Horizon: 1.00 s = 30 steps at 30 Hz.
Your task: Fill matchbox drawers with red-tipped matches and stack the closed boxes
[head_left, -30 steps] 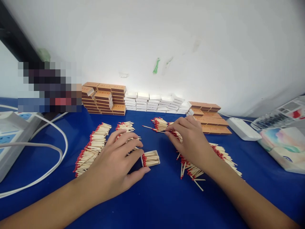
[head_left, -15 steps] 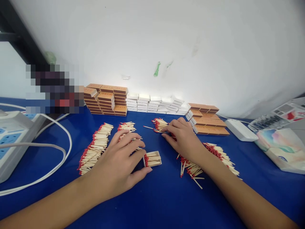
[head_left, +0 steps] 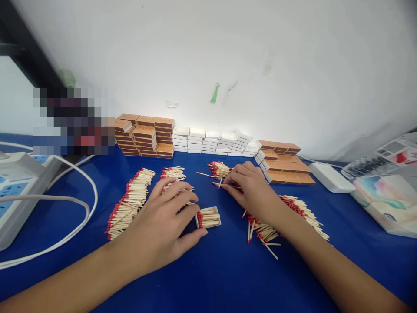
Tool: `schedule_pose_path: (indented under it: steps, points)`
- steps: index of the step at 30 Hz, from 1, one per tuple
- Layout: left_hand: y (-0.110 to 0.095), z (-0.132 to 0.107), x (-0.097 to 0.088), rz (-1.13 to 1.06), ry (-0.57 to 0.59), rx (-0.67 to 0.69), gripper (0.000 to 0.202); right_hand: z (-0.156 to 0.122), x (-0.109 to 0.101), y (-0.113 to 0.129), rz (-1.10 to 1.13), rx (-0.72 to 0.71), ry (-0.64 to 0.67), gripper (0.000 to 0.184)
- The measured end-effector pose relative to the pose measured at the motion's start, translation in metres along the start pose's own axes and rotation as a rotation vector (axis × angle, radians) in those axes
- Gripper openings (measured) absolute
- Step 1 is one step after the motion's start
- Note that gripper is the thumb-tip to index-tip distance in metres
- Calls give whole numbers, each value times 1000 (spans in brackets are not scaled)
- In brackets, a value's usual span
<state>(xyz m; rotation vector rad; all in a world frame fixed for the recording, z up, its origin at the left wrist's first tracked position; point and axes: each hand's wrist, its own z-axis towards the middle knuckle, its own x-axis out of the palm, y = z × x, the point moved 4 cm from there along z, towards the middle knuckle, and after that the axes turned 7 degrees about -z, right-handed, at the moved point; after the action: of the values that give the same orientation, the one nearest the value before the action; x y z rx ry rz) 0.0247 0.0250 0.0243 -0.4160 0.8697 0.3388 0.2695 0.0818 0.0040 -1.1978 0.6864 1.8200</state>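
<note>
My left hand lies on the blue table, thumb and fingers holding a small white tray full of red-tipped matches. My right hand is further back, its fingertips pinching a few matches at the edge of a small heap. A long row of matches runs under and right of my right wrist. Another long row lies left of my left hand, with a smaller pile behind it.
Along the wall stand stacked brown matchbox sleeves, white inner trays and more brown sleeves. A power strip with white cables is at left. A white adapter and packets lie at right.
My right hand has pulled back slightly from the small heap, drawing a few matches with it. My left hand and the tray have stayed in place.
</note>
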Motion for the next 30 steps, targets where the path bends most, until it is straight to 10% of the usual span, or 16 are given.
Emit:
schedule_pose_path:
  steps: [30]
  points:
    - [1, 1, -1, 17, -6, -12, 20, -1, -6, 6, 40, 0, 42, 15]
